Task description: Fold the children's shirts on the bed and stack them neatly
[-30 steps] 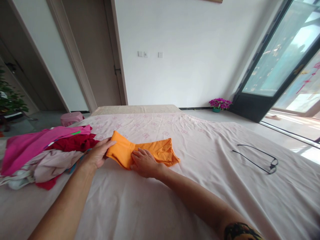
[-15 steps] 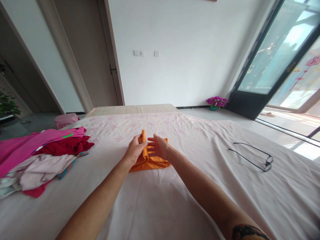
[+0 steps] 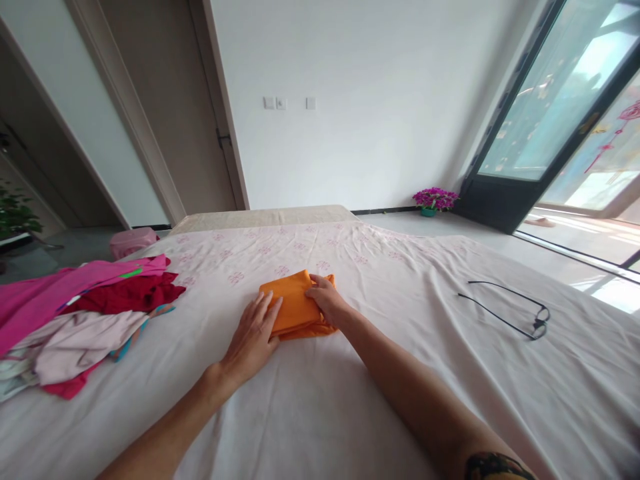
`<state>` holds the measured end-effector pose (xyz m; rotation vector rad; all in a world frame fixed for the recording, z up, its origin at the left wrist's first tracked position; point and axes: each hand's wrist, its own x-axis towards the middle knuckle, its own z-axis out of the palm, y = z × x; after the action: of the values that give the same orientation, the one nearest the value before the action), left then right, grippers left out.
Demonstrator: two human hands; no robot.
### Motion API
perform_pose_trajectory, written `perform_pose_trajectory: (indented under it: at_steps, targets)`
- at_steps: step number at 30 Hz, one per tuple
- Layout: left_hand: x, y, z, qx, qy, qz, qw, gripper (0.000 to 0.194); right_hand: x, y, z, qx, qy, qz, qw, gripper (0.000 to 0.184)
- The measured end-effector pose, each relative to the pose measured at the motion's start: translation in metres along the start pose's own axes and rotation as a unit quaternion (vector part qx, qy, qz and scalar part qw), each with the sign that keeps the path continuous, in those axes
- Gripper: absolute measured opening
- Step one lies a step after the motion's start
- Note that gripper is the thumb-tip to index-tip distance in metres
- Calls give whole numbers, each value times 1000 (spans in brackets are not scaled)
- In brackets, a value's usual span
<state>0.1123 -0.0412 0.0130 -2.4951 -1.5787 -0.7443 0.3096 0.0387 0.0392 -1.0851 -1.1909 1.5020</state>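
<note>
An orange cloth garment (image 3: 293,303), folded into a small layered rectangle, lies on the pale sheet (image 3: 310,407) in front of me. My left hand (image 3: 253,333) rests along its left side, the fingers stretched out and lying on the top layer. At the right side, my right hand (image 3: 327,299) has its fingers bent over the edge of the upper fold, pinching it. Some of the lower layers at the right are hidden behind that hand. What kind of garment it is cannot be made out.
To the left lies a heap of pink, red and pale clothes (image 3: 95,300). Black-framed glasses (image 3: 537,323) lie unfolded on the sheet at the right. A pink plastic stool (image 3: 133,241) stands beyond the left edge. Purple flowers (image 3: 435,198) in a pot stand on the floor by the glass door.
The orange fold that stood upright in my left hand now lies over to the right-hand part. My left hand has flattened onto it, and my right hand has closed at its right edge.
</note>
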Motion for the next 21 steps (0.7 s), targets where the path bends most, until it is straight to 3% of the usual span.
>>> perform_pose_trajectory:
  at_steps: [2,4,9,13,17,21]
  targets:
    - [-3,-4,5,9,-26,8,1000,67,1,2,-8,-99,37,-11,994,75]
    - [-4,-5,8,6,-47,6,999,67,1,3,-15,-233,61,-44,969,74]
    - [6,1,-3,-18,-123,-26,992,62,-10,-4,-14,-522,97,-187,827,62]
    - [38,8,-7,-14,-83,-69,994,50,-19,-3,-2,-604,39,-265,750,58]
    - [60,17,14,51,-66,-105,991,51,-20,11,-1,-658,-2,-229,718,57]
    - [58,21,34,83,-74,-115,987,50,-17,19,-9,-681,-19,-190,707,61]
